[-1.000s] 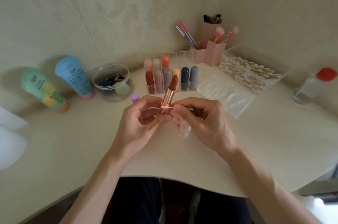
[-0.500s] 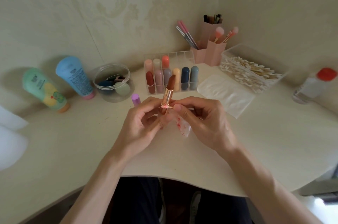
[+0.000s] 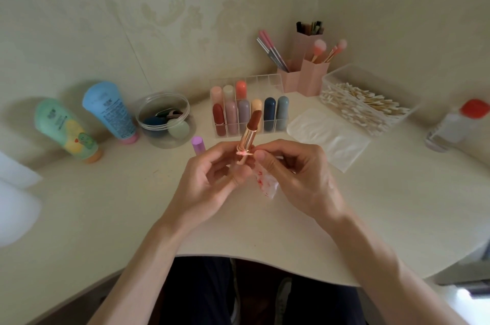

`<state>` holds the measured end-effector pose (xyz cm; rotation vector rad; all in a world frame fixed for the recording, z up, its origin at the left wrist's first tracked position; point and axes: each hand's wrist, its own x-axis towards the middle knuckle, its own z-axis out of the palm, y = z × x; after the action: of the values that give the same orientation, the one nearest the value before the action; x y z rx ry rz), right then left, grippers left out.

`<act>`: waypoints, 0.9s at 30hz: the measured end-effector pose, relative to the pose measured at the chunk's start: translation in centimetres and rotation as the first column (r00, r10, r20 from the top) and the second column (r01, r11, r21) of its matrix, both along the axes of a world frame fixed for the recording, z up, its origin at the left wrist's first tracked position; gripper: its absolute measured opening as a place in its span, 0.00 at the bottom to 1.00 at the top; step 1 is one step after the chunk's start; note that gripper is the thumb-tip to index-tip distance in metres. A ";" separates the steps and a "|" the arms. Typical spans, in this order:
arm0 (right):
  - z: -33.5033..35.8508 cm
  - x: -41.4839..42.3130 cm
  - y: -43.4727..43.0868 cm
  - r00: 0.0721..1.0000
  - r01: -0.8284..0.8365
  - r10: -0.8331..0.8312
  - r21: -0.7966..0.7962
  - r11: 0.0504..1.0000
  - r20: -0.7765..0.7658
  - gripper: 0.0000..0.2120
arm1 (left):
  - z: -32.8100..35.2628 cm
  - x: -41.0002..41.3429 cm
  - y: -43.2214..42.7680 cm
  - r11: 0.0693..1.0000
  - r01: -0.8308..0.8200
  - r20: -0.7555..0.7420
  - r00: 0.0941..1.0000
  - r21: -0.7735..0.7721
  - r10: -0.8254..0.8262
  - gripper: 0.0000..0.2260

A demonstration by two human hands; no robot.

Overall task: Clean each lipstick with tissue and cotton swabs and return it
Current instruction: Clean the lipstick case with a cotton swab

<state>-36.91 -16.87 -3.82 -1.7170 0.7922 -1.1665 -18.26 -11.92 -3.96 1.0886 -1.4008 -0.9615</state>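
Observation:
My left hand (image 3: 209, 181) holds an uncapped lipstick (image 3: 249, 131) upright by its base; it has a rose-gold barrel and a brown-red bullet. My right hand (image 3: 297, 173) pinches a cotton swab (image 3: 245, 154) whose reddened tip touches the barrel's lower rim. A tissue (image 3: 266, 184) stained red hangs under my right hand. The lilac cap (image 3: 198, 144) stands on the table just left of my hands. Behind them a clear organiser (image 3: 267, 80) holds several capped lipsticks.
A clear box of cotton swabs (image 3: 363, 104) sits at back right, a tissue pack (image 3: 328, 136) before it, pink brush holders (image 3: 307, 72) behind. A red-capped bottle (image 3: 456, 125) stands far right. A clear tub of sponges (image 3: 164, 120) and two tubes (image 3: 87, 123) stand left.
The lipstick has tilted and shifted slightly between my fingers while the swab tip stays at the barrel's rim. Nothing else moved.

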 end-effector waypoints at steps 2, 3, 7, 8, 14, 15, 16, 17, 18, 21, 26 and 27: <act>-0.1 0.1 0.0 1.000 -0.003 0.003 -0.014 1.000 -0.014 0.05 | -0.1 0.0 -0.1 0.999 -0.032 -0.005 0.999 0.001 0.032 0.13; -0.2 0.1 0.0 1.000 -0.006 0.006 -0.014 1.000 -0.013 0.05 | -0.2 0.0 -0.1 0.999 -0.039 -0.006 0.999 0.004 0.039 0.12; -0.1 0.2 0.0 1.000 -0.006 0.006 -0.026 1.000 0.011 0.07 | 0.0 0.0 -0.1 1.000 -0.014 0.016 1.000 0.017 0.014 0.10; 0.0 0.1 0.0 1.000 -0.002 0.002 -0.028 1.000 0.016 0.08 | 0.0 0.0 -0.1 1.000 -0.008 0.022 1.000 0.016 0.008 0.10; -0.5 -0.8 -1.1 0.990 0.125 -0.127 -0.036 0.992 -0.063 0.04 | 0.6 -0.3 0.2 1.000 0.021 0.050 0.999 0.010 -0.022 0.12; -0.5 -0.8 -1.1 0.989 0.132 -0.134 -0.037 0.991 -0.063 0.04 | 0.6 -0.3 0.2 1.000 0.017 0.052 0.999 0.010 -0.017 0.11; -0.4 -0.9 -1.0 0.988 0.138 -0.140 -0.037 0.990 -0.057 0.04 | 0.7 -0.4 0.2 1.000 0.014 0.047 0.999 0.008 -0.014 0.11; -0.3 -0.9 -0.9 0.988 0.144 -0.146 -0.035 0.989 -0.050 0.04 | 0.6 -0.4 0.2 1.000 0.009 0.035 0.999 0.010 -0.009 0.11; -0.1 -0.9 -0.8 0.986 0.157 -0.158 -0.035 0.987 -0.045 0.04 | 0.6 -0.3 0.2 1.000 0.003 0.012 1.000 0.019 -0.003 0.11; 0.1 -1.3 -0.9 0.959 0.277 -0.279 -0.041 0.960 -0.050 0.04 | 0.4 -0.1 0.0 0.999 0.020 -0.057 0.998 0.037 -0.018 0.08; -0.3 -2.8 -1.7 0.769 0.574 -0.596 -0.162 0.803 -0.232 0.04 | 0.4 0.1 0.1 0.997 0.047 -0.083 0.996 0.056 -0.042 0.10; -0.5 -3.1 -1.9 0.695 0.618 -0.661 -0.236 0.750 -0.283 0.04 | 0.4 0.1 0.1 0.997 0.042 -0.072 0.997 0.060 -0.038 0.10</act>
<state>-40.05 -18.82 -4.29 -1.8305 1.6841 -1.3927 -18.13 -11.87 -3.59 1.0651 -1.3473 -1.0679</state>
